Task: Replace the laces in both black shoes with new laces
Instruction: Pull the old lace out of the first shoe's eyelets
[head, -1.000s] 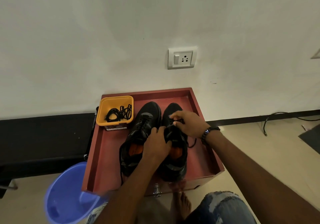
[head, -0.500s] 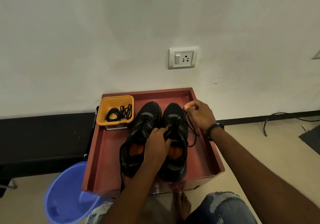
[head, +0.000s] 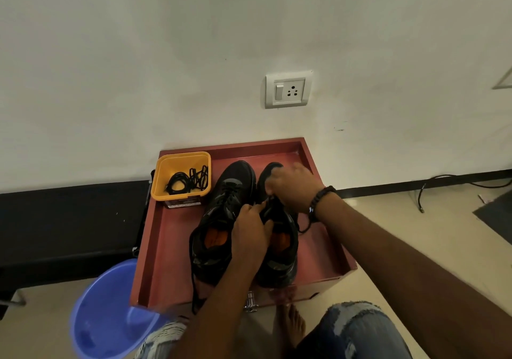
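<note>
Head view: both black shoes (head: 221, 220) sit mid-tray (head: 166, 247), toes toward its far edge. The left hand (head: 250, 234) grips the right shoe (head: 279, 253) to steady it — the right hand (head: 293, 187) pinches its old lace (head: 303, 227), likely unthreading. New laces (head: 187, 182) wait in the yellow tub (head: 181, 175), far-left corner.

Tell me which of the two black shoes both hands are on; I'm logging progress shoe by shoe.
The right-hand shoe, nearer the tray's right wall. The left hand grips its tongue area and the right hand works at its laces; the left-hand shoe lies untouched beside the yellow tub.

Red tray (head: 166, 247) on floor, bearing two black shoes (head: 221, 206), yellow tub (head: 181, 192).
</note>
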Demonstrator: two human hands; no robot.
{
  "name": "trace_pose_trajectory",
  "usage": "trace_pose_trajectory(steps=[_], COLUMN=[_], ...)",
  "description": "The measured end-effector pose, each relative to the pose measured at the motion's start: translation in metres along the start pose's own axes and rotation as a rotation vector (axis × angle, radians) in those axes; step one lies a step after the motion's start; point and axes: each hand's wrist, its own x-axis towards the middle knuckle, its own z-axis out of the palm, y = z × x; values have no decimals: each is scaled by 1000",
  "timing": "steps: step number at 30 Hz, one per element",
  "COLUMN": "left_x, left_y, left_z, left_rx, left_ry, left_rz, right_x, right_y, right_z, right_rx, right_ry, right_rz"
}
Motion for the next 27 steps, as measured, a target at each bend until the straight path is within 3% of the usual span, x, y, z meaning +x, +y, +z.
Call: trace_pose_trajectory(steps=[3,5,7,11,16,18,22,25,27], left_x=[1,0,0,0,0,1,1,0,1], left_y=[-1,-1,-1,1,0,-1,-1,0,0], left_z=[1,0,0,-1,-2,0,2,1,1], left_rx=[-8,-16,-22,-14,-12,-14,-28,-41,-44], left_ry=[7,9,7,15,-7,-2,7,0,4], left_rz=[-22,-31,-40,-45,-47,-52,-60,-66,-67], right_x=[1,-3,-10,-13,-5,-3,7,6,-1], right_y=[23,36,34,7,0,6,33,38,32], right_z=[-14,-10,0,15,18,2,-33,-22,-5], right_rx=[273,385,347,254,1,-2,328,445,371], right_ry=[326,273,120,-96,-105,-5,373,332,198], right_rz=[340,481,407,85,-69,-36,324,467,400])
